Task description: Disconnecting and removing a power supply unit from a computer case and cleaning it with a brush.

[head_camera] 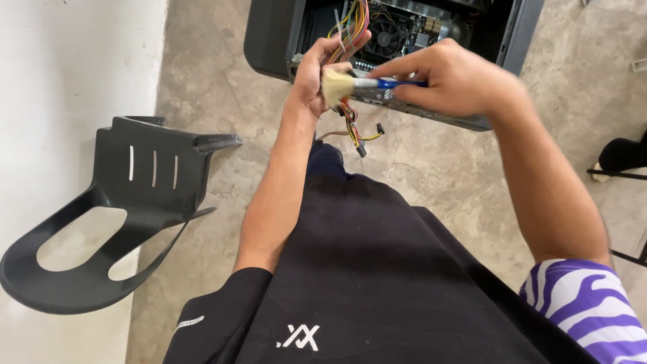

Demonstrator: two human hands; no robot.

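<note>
My left hand [315,75] grips a bundle of coloured cables [352,20] that rises out of an open black computer case [269,40] lying on the floor. Loose cable ends with small connectors [356,131] hang below this hand. My right hand [453,75] holds a small brush with a blue handle [389,83]. Its pale bristles [335,86] touch the cables at my left palm. Inside the case a round black fan [386,35] and a circuit board show behind my hands.
A black plastic chair [128,202] lies tipped against the white wall at the left. The floor is bare grey concrete [216,101]. A black object on thin legs [623,158] stands at the right edge. My black-clad lap fills the lower middle.
</note>
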